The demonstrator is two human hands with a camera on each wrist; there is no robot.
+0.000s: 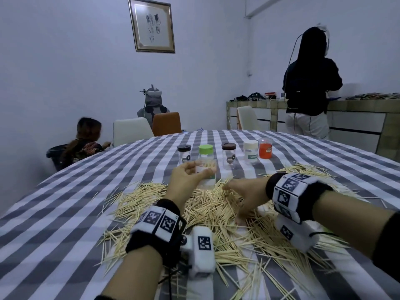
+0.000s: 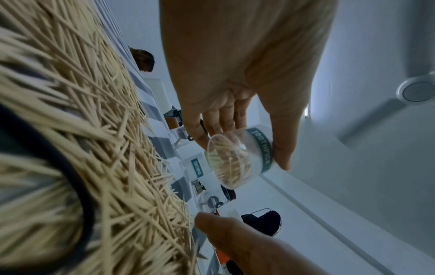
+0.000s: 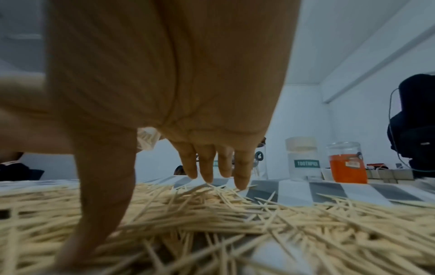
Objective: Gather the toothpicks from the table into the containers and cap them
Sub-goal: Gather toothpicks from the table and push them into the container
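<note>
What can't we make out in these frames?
- Held jar: its mouth, head view, hidden by left hand; fill level unclear.
- Right hand: thumb tip buried in toothpicks, right wrist view.
- Orange jar: contents unreadable, too small.

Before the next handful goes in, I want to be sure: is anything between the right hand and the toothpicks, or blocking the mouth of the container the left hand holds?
Nothing visible. The right hand already rests on the toothpicks, and the container in the left hand is uncapped.
</note>
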